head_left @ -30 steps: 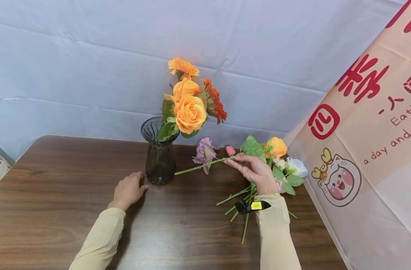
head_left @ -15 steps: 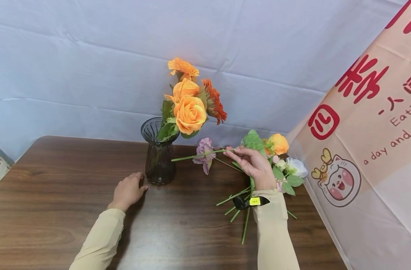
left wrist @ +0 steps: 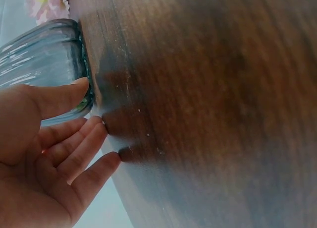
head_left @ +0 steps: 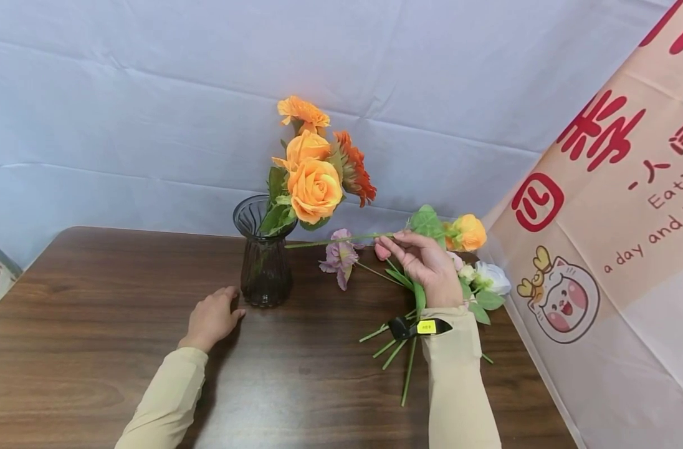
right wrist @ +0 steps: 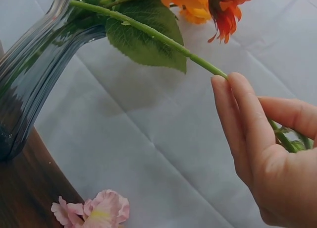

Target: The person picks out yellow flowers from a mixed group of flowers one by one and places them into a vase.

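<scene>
Head high; wrists close, sharing vase (head_left: pixel 265 262).

Both arms wear long beige sleeves (head_left: pixel 456 386) — the right wrist carries a black clip (head_left: pixel 404 328) with a yellow label (head_left: pixel 426 326).

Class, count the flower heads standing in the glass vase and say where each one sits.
4 in the glass vase: a carnation on top, one rose below it, a larger rose in front, and a darker orange bloom to their right. Others may be hidden behind.
</scene>
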